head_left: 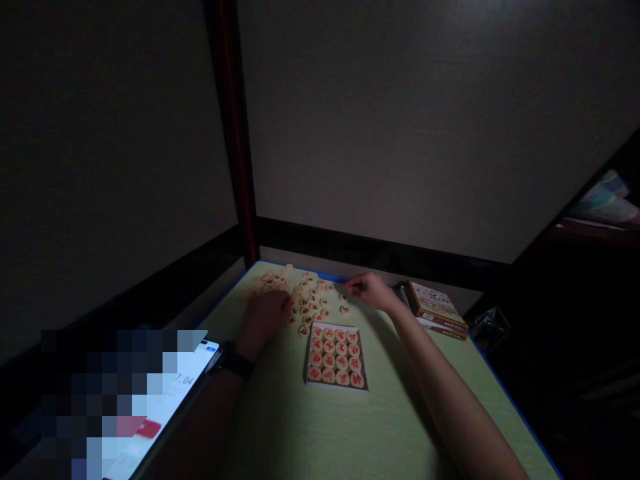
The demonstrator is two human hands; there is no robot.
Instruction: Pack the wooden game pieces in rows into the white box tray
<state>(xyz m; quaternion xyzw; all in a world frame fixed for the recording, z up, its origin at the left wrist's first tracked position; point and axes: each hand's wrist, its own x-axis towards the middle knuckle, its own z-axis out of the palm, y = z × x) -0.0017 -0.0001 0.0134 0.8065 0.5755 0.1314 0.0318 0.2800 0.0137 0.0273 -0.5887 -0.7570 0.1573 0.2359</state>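
Observation:
Loose round Chinese chess pieces (pixel 305 311) lie scattered over the far part of the table, some face up with dark characters, others blank side up. My left hand (pixel 267 315), with a dark watch on its wrist, is over the left side of this pile, its fingers curled down; what they hold, if anything, is hidden. To the right of the pieces, near the far edge, my right hand (pixel 371 291) has its fingers pinched together, and I cannot make out anything between them. Between my forearms sits a shallow square box (pixel 367 385) with rows of red-character pieces (pixel 329 347).
A lit phone (pixel 193 380) stands tilted at the left, partly blurred out. Stacked boxes (pixel 437 307) lie at the table's right edge, beside a clear plastic item (pixel 490 328). The green table (pixel 300 427) meets walls at the back. The light is dim.

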